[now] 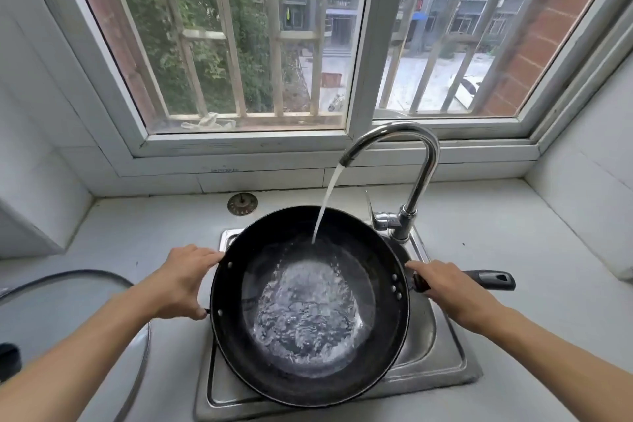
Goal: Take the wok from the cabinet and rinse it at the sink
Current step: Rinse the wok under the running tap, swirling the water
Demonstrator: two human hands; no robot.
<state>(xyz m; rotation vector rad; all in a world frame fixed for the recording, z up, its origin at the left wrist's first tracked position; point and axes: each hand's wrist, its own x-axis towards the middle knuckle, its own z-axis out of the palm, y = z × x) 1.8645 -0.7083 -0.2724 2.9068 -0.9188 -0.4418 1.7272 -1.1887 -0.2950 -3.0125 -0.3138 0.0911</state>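
Observation:
A black wok (239, 339) hangs level over the steel sink (442, 356), covering most of the basin. Water falls from the chrome faucet (419, 181) into the wok and pools, churning, in its bottom. My left hand (183, 279) grips the small side handle on the wok's left rim. My right hand (448, 288) is closed around the long black handle (493, 279), whose end sticks out to the right past my fingers.
A glass lid (68, 315) with a dark rim lies on the counter at the left. A round sink strainer (242, 203) rests behind the sink. The faucet lever (385, 219) is just beyond the wok's far rim. The barred window is directly behind.

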